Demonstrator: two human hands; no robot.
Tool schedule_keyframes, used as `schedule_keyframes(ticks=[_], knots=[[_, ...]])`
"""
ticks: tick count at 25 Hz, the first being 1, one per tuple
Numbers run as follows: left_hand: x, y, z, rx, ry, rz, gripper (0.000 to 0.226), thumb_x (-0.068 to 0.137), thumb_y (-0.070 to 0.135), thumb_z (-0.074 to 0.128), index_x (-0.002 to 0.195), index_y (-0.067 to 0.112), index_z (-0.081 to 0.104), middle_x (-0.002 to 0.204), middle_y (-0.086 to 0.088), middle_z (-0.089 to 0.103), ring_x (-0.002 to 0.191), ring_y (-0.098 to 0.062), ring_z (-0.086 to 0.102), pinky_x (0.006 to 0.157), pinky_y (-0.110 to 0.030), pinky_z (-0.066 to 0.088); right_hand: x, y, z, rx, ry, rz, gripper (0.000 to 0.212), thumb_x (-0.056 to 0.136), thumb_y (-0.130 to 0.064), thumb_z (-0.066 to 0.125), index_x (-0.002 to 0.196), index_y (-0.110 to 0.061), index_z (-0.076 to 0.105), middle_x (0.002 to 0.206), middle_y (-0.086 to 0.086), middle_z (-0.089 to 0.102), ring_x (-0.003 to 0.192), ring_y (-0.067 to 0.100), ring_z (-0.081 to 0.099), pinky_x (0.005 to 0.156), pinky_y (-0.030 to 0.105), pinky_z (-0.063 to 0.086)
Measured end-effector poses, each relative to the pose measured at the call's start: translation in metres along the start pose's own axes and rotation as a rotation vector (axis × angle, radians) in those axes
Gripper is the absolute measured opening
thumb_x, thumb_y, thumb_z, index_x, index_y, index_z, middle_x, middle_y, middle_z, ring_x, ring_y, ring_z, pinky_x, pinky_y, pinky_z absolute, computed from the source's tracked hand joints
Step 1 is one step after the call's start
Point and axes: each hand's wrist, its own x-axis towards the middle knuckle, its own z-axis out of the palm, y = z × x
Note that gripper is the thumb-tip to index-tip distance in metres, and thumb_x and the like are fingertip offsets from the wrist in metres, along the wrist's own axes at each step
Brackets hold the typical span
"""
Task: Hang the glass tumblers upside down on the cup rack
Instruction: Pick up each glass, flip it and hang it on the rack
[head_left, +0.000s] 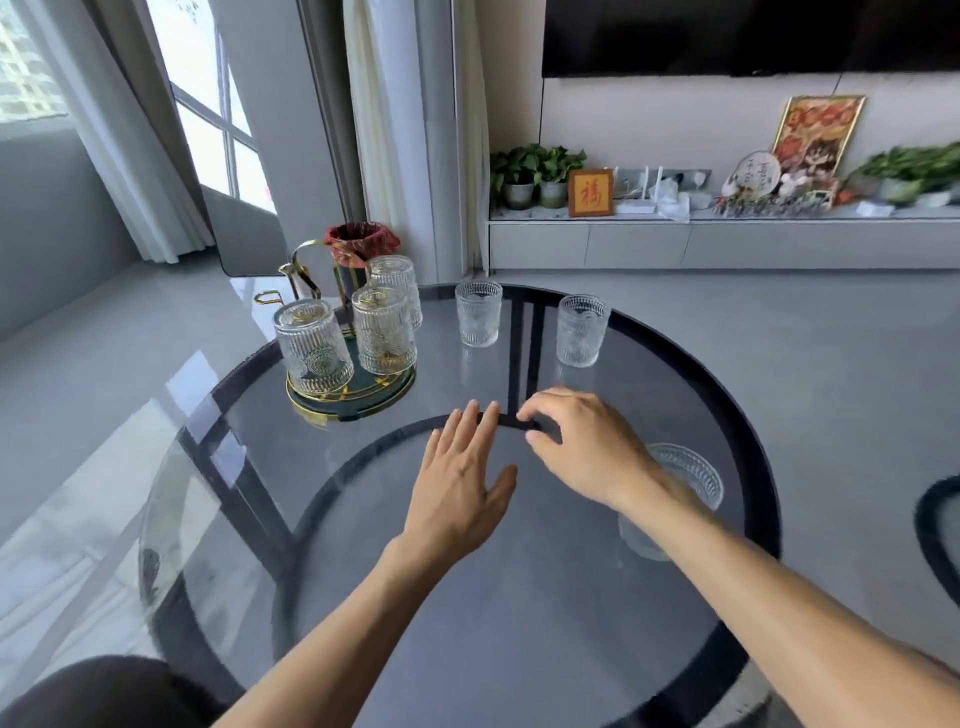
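A gold cup rack (300, 270) on a round green-and-gold tray (363, 402) stands at the table's far left. Three ribbed glass tumblers hang upside down on it: one at front left (311, 348), one in the middle (383, 332), one behind (396, 283). Two tumblers stand upright on the glass table, one (478, 313) at the far middle and one (582, 331) to its right. A third upright tumbler (685, 478) is partly hidden behind my right forearm. My left hand (460, 483) hovers flat and empty. My right hand (582, 447) is beside it, fingers curled, holding nothing.
The round smoked-glass table (675, 597) has a dark rim and dark frame bars beneath. A bin with a red liner (363, 241) stands on the floor behind the rack. A chair back (104, 691) shows at the lower left. A low cabinet with plants lines the far wall.
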Motion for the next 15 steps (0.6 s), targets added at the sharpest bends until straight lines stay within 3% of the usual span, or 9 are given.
schedule_keyframes(ticks=[3, 5, 7, 9, 12, 15], knots=[[-0.007, 0.009, 0.003, 0.001, -0.042, 0.009, 0.071, 0.098, 0.041, 0.047, 0.157, 0.025, 0.012, 0.166, 0.000, 0.014, 0.153, -0.020, 0.006, 0.121, -0.036, 0.005, -0.011, -0.011, -0.031, -0.173, -0.064, -0.042, 0.024, 0.083, -0.034, 0.061, 0.106, -0.027, 0.063, 0.113, -0.008, 0.065, 0.110, 0.022, 0.053, 0.083, 0.036, 0.044], [-0.011, 0.015, 0.005, -0.011, -0.048, 0.016, 0.071, 0.097, 0.041, 0.049, 0.157, 0.024, 0.014, 0.165, 0.001, 0.016, 0.152, -0.020, 0.008, 0.121, -0.036, 0.006, -0.020, -0.001, -0.049, -0.474, -0.259, 0.148, 0.045, 0.079, -0.048, 0.060, 0.119, -0.029, 0.055, 0.127, -0.003, 0.055, 0.120, 0.030, 0.045, 0.090, 0.045, 0.039], [-0.012, 0.017, 0.006, -0.010, -0.044, 0.013, 0.072, 0.096, 0.041, 0.049, 0.157, 0.024, 0.016, 0.165, 0.000, 0.018, 0.152, -0.021, 0.011, 0.121, -0.037, 0.008, -0.033, 0.012, -0.060, -0.649, -0.443, 0.401, 0.062, 0.073, -0.054, 0.060, 0.127, -0.026, 0.048, 0.130, 0.002, 0.049, 0.118, 0.036, 0.048, 0.088, 0.047, 0.042], [-0.013, 0.019, 0.005, -0.016, -0.059, -0.011, 0.071, 0.096, 0.041, 0.051, 0.156, 0.022, 0.019, 0.164, -0.001, 0.022, 0.152, -0.023, 0.014, 0.121, -0.039, 0.011, -0.042, 0.022, -0.059, -0.585, -0.487, 0.515, 0.063, 0.068, -0.052, 0.063, 0.123, -0.025, 0.049, 0.123, 0.003, 0.054, 0.109, 0.032, 0.056, 0.083, 0.040, 0.047], [-0.017, 0.019, 0.000, -0.077, 0.013, -0.052, 0.060, 0.095, 0.038, 0.055, 0.149, 0.018, 0.038, 0.153, -0.002, 0.044, 0.142, -0.022, 0.036, 0.116, -0.035, 0.026, -0.044, 0.019, -0.049, -0.337, -0.354, 0.512, 0.050, 0.058, -0.050, 0.068, 0.101, -0.028, 0.054, 0.104, -0.005, 0.058, 0.091, 0.022, 0.058, 0.070, 0.034, 0.049], [-0.017, 0.022, -0.024, -0.360, 0.261, -0.123, 0.041, 0.090, 0.037, 0.061, 0.129, 0.026, 0.057, 0.117, 0.007, 0.068, 0.104, -0.010, 0.063, 0.089, -0.031, 0.051, -0.033, -0.006, -0.037, 0.139, -0.198, 0.540, 0.048, 0.049, -0.059, 0.073, 0.087, -0.033, 0.060, 0.094, -0.011, 0.062, 0.083, 0.013, 0.062, 0.051, 0.029, 0.051]])
